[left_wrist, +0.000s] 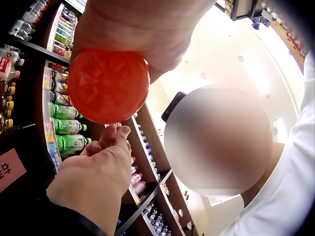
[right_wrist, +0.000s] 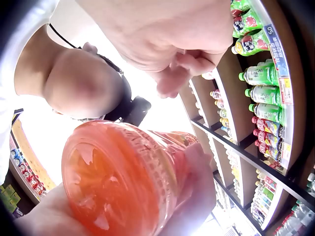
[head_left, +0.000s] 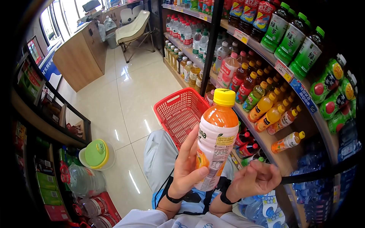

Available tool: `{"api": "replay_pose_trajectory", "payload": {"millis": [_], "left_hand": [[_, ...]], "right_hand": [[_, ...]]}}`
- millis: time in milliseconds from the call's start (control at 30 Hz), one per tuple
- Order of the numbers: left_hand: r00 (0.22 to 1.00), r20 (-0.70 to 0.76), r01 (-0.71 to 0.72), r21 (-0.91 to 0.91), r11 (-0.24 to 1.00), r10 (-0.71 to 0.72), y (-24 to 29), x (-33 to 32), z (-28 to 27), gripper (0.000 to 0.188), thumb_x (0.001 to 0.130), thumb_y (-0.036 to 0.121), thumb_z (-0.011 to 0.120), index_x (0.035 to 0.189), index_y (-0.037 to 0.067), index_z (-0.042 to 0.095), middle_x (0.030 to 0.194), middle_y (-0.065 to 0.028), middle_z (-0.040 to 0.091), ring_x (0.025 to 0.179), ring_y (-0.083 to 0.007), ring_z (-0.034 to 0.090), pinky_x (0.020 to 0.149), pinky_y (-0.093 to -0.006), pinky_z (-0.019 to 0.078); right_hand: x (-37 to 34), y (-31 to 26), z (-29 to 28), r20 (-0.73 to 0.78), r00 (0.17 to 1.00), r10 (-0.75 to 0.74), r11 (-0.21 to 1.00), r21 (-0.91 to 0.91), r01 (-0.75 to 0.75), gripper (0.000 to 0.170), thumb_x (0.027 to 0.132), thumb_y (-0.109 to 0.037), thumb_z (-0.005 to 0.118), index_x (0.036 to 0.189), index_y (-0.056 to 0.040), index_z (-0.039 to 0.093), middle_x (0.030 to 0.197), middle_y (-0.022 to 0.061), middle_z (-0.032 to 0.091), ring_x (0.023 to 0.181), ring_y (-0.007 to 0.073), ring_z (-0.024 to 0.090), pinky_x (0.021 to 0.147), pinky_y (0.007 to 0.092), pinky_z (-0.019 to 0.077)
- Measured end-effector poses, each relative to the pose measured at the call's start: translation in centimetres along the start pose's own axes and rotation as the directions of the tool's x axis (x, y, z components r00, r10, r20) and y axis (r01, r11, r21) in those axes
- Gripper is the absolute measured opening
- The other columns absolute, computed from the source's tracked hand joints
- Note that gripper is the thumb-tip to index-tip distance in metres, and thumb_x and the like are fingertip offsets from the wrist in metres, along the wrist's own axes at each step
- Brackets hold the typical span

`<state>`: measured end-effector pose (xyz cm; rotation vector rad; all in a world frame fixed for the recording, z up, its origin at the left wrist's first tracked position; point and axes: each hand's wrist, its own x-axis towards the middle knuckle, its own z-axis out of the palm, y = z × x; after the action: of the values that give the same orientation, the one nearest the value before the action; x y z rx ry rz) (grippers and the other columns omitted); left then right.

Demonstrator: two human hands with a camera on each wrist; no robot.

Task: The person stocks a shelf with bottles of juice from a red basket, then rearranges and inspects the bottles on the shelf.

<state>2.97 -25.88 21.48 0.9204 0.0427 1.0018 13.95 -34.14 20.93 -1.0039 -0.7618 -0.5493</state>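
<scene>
While left hand (head_left: 185, 174) grips bottle (head_left: 217, 150), cap (head_left: 224, 97), head view only.

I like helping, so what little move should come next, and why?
I'd probably lower the orange drink bottle into the red plastic shopping basket: the left grip holds it, its yellow cap is on, and the basket's open top sits just beyond.
</scene>
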Motion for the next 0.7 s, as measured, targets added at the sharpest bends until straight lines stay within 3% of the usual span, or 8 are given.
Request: {"api": "replay_pose_trajectory", "payload": {"millis": [33, 167, 267, 300, 367, 433, 567, 700], "left_hand": [[0.998, 0.066, -0.011, -0.074, 0.997, 0.016, 0.0, 0.0, -0.1, 0.094, 0.089, 0.009, 0.067, 0.162, 0.002, 0.008, 0.164, -0.0221, 0.025, 0.151, -0.0306, 0.029, 0.121, -0.0439, 0.0230], [0.997, 0.075, -0.026, -0.091, 0.996, 0.033, 0.0, 0.0, 0.0, 0.094, 0.089, 0.009, 0.067, 0.162, 0.002, 0.008, 0.163, -0.0225, 0.025, 0.151, -0.0307, 0.029, 0.122, -0.0438, 0.0228], [0.997, 0.071, -0.014, -0.089, 0.996, 0.021, 0.1, 0.0, 0.3, 0.094, 0.089, 0.009, 0.067, 0.162, 0.002, 0.008, 0.163, -0.0228, 0.025, 0.151, -0.0308, 0.029, 0.121, -0.0439, 0.0228], [1.000, -0.016, -0.005, -0.031, 1.000, 0.005, 0.0, 0.0, 0.9, 0.099, 0.083, 0.015, 0.069, 0.162, 0.005, 0.010, 0.162, -0.0222, 0.027, 0.147, -0.0345, 0.035, 0.119, -0.0464, 0.0300], [0.995, -0.100, 0.015, 0.028, 1.000, -0.012, -0.1, -0.1, 1.2, 0.104, 0.078, 0.022, 0.070, 0.162, 0.007, 0.012, 0.161, -0.0215, 0.030, 0.144, -0.0381, 0.041, 0.116, -0.0488, 0.0372], [0.996, -0.086, 0.030, 0.017, 0.999, -0.029, -0.2, -0.1, 1.1, 0.104, 0.078, 0.023, 0.071, 0.162, 0.007, 0.012, 0.161, -0.0216, 0.030, 0.143, -0.0378, 0.042, 0.115, -0.0485, 0.0377], [0.996, 0.084, -0.011, -0.092, 0.996, 0.019, -0.3, 0.0, 0.3, 0.096, 0.089, 0.011, 0.068, 0.162, 0.003, 0.007, 0.163, -0.0233, 0.025, 0.151, -0.0314, 0.029, 0.121, -0.0443, 0.0232], [0.997, 0.077, -0.006, -0.094, 0.996, 0.014, -0.4, -0.2, 0.3, 0.096, 0.089, 0.011, 0.068, 0.162, 0.003, 0.007, 0.163, -0.0241, 0.026, 0.150, -0.0317, 0.029, 0.121, -0.0445, 0.0241]], "right_hand": [[-0.1, 0.2, -0.4, 0.019, 0.999, -0.037, 0.998, 0.056, 0.036, 0.057, 0.078, 0.010, 0.079, 0.125, -0.0073, 0.050, 0.085, 0.0148, 0.071, 0.054, 0.0158, 0.055, 0.053, 0.0281, 0.0447], [0.5, 1.0, -1.2, 0.122, 0.979, -0.166, 0.969, 0.202, 0.139, 0.049, 0.075, -0.007, 0.087, 0.114, -0.0068, 0.057, 0.081, 0.0115, 0.073, 0.050, 0.0122, 0.047, 0.048, 0.0265, 0.0284], [0.7, 0.6, -0.9, 0.115, 0.980, -0.162, 0.975, 0.171, 0.141, 0.048, 0.072, -0.010, 0.088, 0.110, -0.0069, 0.059, 0.081, 0.0108, 0.073, 0.050, 0.0131, 0.047, 0.048, 0.0284, 0.0280], [0.9, 0.3, -0.5, 0.113, 0.981, -0.159, 0.975, 0.171, 0.139, 0.048, 0.072, -0.010, 0.088, 0.110, -0.0069, 0.059, 0.081, 0.0108, 0.073, 0.050, 0.0131, 0.047, 0.048, 0.0284, 0.0280], [1.2, 0.0, 0.4, 0.037, 0.986, -0.164, 0.985, 0.068, 0.161, 0.024, 0.088, -0.021, 0.079, 0.099, -0.0064, 0.064, 0.067, 0.0058, 0.067, 0.047, 0.0135, 0.045, 0.048, 0.0280, 0.0277], [1.2, 0.4, 0.2, 0.029, 0.983, -0.181, 0.981, 0.079, 0.178, 0.025, 0.096, -0.030, 0.067, 0.089, -0.0063, 0.063, 0.060, 0.0031, 0.060, 0.044, 0.0132, 0.042, 0.047, 0.0283, 0.0266], [1.2, -0.1, 0.1, -0.028, 0.996, -0.085, 0.951, 0.295, 0.090, 0.064, 0.110, -0.048, 0.034, 0.064, -0.0078, 0.054, 0.046, -0.0029, 0.040, 0.037, 0.0120, 0.035, 0.043, 0.0294, 0.0228], [1.4, 0.1, -0.1, 0.062, 0.991, -0.122, 0.951, 0.293, 0.099, 0.062, 0.111, -0.047, 0.033, 0.065, -0.0087, 0.051, 0.046, -0.0037, 0.040, 0.037, 0.0107, 0.035, 0.042, 0.0295, 0.0209]]}}
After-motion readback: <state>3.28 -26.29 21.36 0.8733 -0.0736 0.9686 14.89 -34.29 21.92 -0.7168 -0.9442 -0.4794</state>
